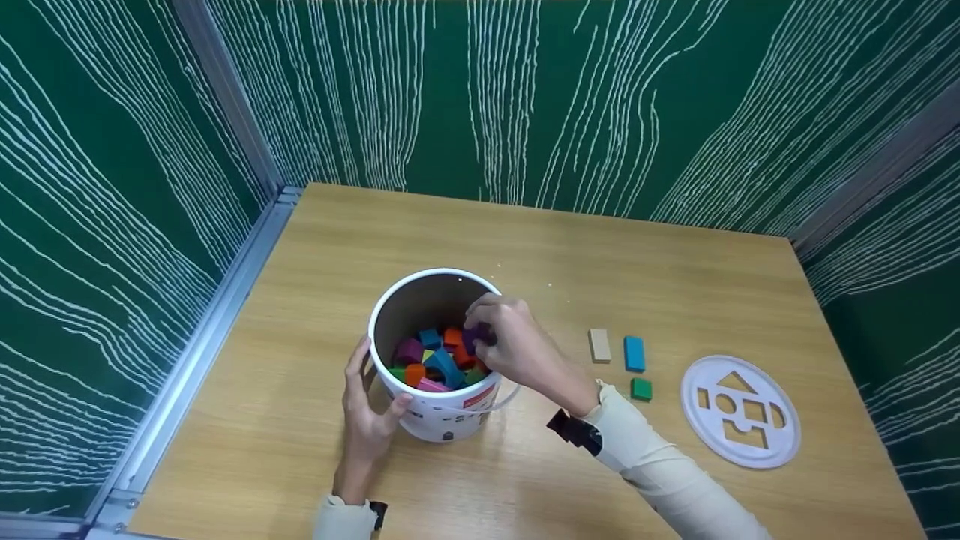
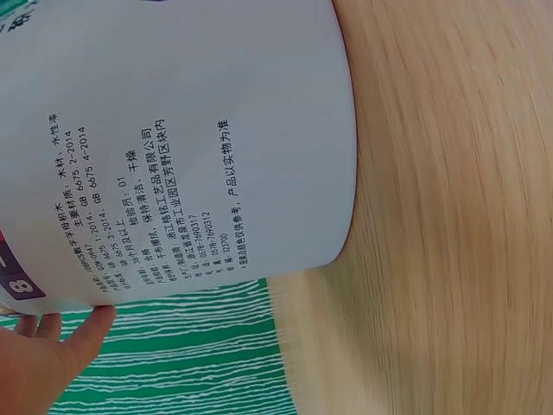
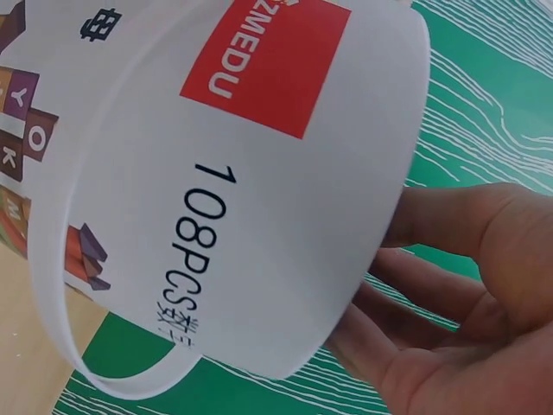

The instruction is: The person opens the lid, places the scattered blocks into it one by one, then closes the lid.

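A white bucket (image 1: 436,424) stands on the table, filled with coloured wooden blocks (image 1: 444,367). My left hand (image 1: 367,420) rests against the bucket's left side, fingers spread along the wall and thumb near the front rim. In the left wrist view its fingertips touch the printed wall. My right hand (image 1: 517,341) reaches over the right rim and pinches a purple block (image 1: 472,337) just inside the opening. The right wrist view shows its fingers (image 3: 441,216) bent over the rim, with their tips hidden inside the bucket.
Right of the bucket lie a beige block (image 1: 599,346), a blue block (image 1: 634,353) and a green block (image 1: 641,388). Farther right lies a round white lid (image 1: 705,431) with shaped cutouts. The bucket's handle (image 1: 512,397) hangs at its front right. Green walls enclose the table's back and sides.
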